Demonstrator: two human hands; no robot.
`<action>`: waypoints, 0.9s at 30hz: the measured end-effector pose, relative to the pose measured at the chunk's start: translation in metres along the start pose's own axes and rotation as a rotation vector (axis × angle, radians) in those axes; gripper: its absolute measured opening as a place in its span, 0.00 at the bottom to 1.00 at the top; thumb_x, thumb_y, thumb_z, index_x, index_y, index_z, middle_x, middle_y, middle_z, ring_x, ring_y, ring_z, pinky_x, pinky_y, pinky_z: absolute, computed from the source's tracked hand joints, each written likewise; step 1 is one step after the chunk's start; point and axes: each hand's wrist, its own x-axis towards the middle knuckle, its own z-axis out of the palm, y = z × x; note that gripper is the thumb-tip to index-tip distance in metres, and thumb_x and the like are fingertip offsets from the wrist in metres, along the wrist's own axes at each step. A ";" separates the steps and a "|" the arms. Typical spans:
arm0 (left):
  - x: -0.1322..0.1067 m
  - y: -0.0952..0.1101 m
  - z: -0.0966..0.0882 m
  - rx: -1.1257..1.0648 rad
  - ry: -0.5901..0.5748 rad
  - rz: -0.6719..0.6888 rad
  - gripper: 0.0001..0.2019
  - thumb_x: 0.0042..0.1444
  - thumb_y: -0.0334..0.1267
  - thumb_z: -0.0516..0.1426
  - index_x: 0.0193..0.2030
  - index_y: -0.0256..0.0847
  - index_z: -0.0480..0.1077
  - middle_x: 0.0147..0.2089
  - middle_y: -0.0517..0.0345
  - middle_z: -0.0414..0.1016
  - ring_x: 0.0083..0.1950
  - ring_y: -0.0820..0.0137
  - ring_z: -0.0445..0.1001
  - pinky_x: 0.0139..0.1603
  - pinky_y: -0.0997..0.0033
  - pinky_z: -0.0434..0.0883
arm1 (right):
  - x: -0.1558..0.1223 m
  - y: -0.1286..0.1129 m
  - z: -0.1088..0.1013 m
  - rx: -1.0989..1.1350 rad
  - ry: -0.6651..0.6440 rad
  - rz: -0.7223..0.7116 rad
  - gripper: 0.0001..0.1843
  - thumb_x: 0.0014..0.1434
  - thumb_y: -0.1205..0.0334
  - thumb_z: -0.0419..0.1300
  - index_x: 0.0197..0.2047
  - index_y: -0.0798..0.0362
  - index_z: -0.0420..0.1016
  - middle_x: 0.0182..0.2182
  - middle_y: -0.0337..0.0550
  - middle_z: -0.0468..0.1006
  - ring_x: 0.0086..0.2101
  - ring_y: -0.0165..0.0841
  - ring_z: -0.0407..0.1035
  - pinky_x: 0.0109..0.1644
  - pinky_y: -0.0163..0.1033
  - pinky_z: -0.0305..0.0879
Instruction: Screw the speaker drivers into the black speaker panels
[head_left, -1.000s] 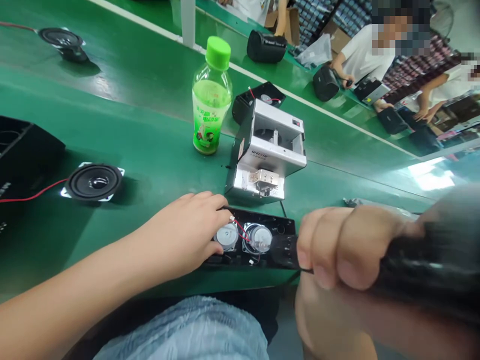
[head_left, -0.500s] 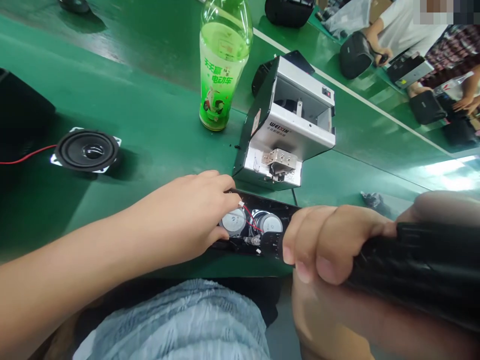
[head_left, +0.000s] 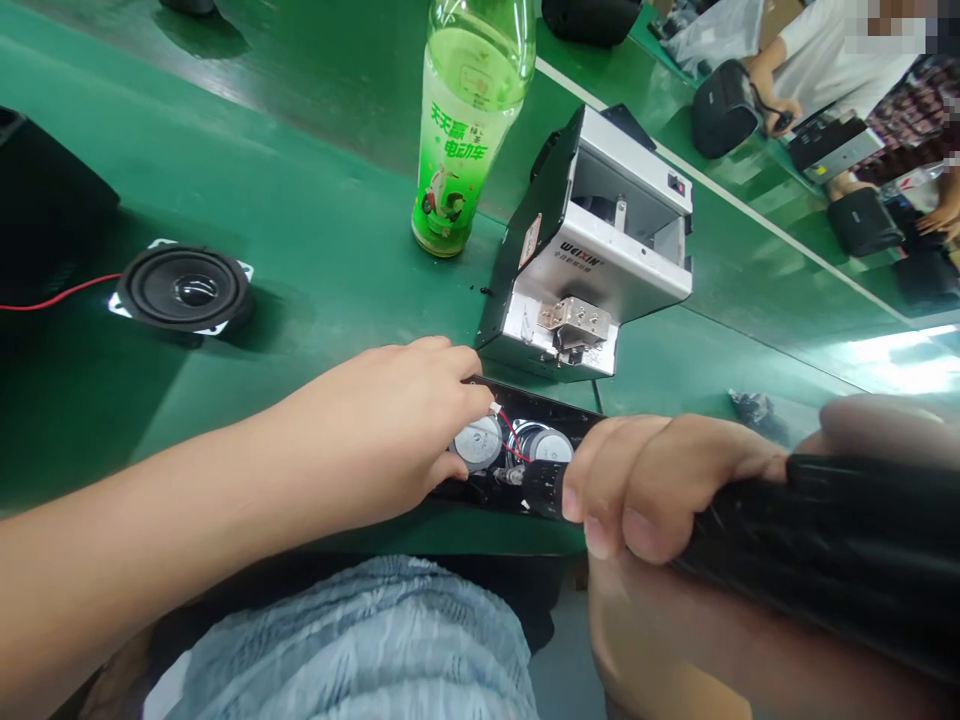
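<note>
My left hand [head_left: 382, 430] rests on the left end of a black speaker panel [head_left: 525, 415] at the table's front edge, fingers curled and pressing it down beside a small white connector with red wire. The panel holds two round silver speaker backs [head_left: 480, 442]. My right hand [head_left: 660, 490] is closed round a thick black electric screwdriver [head_left: 840, 550], whose front end points at the panel's right part. The screwdriver's tip is hidden behind my fingers.
A silver screw feeder box [head_left: 600, 270] stands just behind the panel. A green drink bottle [head_left: 461, 130] is behind it to the left. A loose black speaker [head_left: 184, 288] with a red wire lies at left. Other people work across the green table [head_left: 300, 200] at the far right.
The view has tilted down and closer. My right hand with the screwdriver has moved slightly left toward the panel. My left hand stays on the panel.
</note>
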 end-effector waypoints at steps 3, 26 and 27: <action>-0.001 0.000 0.001 -0.008 0.009 0.002 0.15 0.57 0.42 0.73 0.51 0.49 0.81 0.58 0.53 0.80 0.58 0.51 0.79 0.53 0.51 0.78 | 0.000 0.000 0.002 -0.030 0.066 0.010 0.34 0.56 0.75 0.76 0.57 0.27 0.81 0.25 0.31 0.78 0.23 0.40 0.73 0.30 0.52 0.76; 0.000 0.003 -0.003 0.000 -0.009 -0.004 0.14 0.57 0.40 0.73 0.50 0.48 0.82 0.57 0.52 0.81 0.56 0.51 0.79 0.51 0.52 0.78 | -0.003 0.014 0.013 0.118 0.098 -0.134 0.17 0.77 0.54 0.54 0.60 0.41 0.81 0.27 0.39 0.81 0.24 0.39 0.75 0.29 0.52 0.79; 0.000 0.003 -0.003 -0.003 -0.009 -0.004 0.14 0.57 0.40 0.73 0.50 0.48 0.82 0.57 0.52 0.81 0.56 0.51 0.79 0.51 0.52 0.78 | -0.002 0.014 0.013 0.131 0.089 -0.147 0.17 0.77 0.56 0.53 0.60 0.41 0.81 0.27 0.40 0.81 0.24 0.39 0.75 0.30 0.53 0.79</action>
